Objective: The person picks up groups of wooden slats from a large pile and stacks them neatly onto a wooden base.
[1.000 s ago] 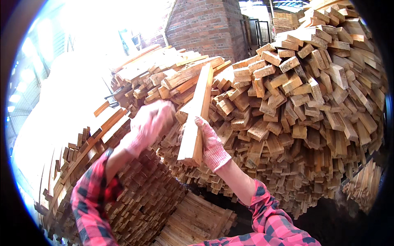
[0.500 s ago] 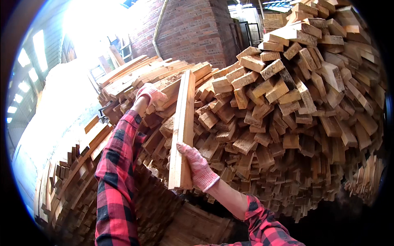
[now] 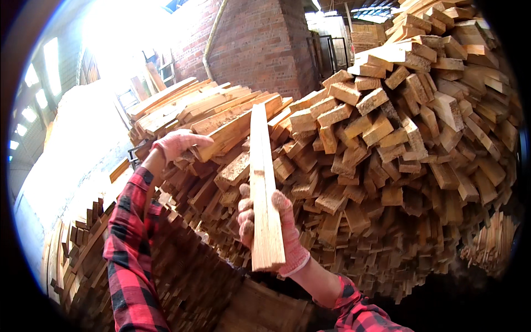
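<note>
A long, pale wooden board [image 3: 262, 188] stands slanted in the middle of the view, its near end low and its far end over the stacked wood. My right hand [image 3: 289, 235], in a pinkish knit glove, is closed round its lower part, thumb on the right edge and fingers on the left. To the left, my gloved left hand [image 3: 178, 144] is held beside the ends of several stacked boards [image 3: 221, 141]. Its fingers are stretched toward them, apart from the held board; whether they touch the stack I cannot tell.
A tall heap of cut wooden pieces [image 3: 365, 138] fills the right, cut ends facing me. More stacked wood [image 3: 83, 254] lies at lower left. Behind rises a brick pillar [image 3: 254, 44]. A wooden panel [image 3: 265, 310] shows at the bottom, between my arms.
The held board's lower end has moved right and slightly down, and the board has turned in my right hand, whose fingers now show. My left hand has drawn left and down.
</note>
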`<action>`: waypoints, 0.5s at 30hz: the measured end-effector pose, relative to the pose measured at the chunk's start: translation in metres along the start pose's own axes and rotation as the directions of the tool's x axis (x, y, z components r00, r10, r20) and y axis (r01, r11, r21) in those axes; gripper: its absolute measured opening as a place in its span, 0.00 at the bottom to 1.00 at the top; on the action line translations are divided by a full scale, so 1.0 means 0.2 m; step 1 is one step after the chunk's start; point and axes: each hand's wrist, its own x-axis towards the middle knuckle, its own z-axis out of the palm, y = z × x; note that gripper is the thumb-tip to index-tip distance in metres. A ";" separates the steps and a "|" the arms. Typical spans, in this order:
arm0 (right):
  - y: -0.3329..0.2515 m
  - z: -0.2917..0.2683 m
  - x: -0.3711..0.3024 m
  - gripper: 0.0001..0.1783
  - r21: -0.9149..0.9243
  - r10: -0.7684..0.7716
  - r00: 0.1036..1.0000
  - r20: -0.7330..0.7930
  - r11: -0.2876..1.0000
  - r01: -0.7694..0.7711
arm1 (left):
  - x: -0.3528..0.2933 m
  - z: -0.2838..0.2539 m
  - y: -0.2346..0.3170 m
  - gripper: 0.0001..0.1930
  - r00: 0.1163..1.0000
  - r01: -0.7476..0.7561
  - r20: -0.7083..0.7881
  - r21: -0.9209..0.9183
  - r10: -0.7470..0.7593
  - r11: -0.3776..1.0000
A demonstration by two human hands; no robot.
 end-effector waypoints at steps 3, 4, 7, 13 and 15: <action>0.05 -0.04 0.04 0.33 -0.225 -0.103 0.992 -0.079 0.971 0.083 | -0.14 0.10 0.09 0.38 0.819 -0.345 0.227 0.929 0.526 0.135; 0.06 -0.09 0.03 0.37 -0.378 -0.081 0.993 -0.083 0.925 0.044 | -0.08 0.10 0.11 0.42 0.948 -0.107 -0.179 0.600 0.264 0.793; 0.13 -0.23 0.03 0.33 -0.475 -0.060 0.990 -0.126 0.880 -0.007 | 0.05 -0.04 0.01 0.33 0.928 -0.258 0.041 0.786 0.370 0.562; 0.12 -0.25 0.00 0.30 -0.770 -0.355 0.892 -0.280 0.638 0.012 | 0.10 0.11 0.18 0.14 0.921 -0.227 0.069 0.895 0.384 0.383; 0.12 -0.23 -0.01 0.29 -0.794 -0.383 0.886 -0.262 0.607 0.028 | 0.00 0.19 0.38 0.10 0.893 0.137 -0.323 0.859 0.314 0.494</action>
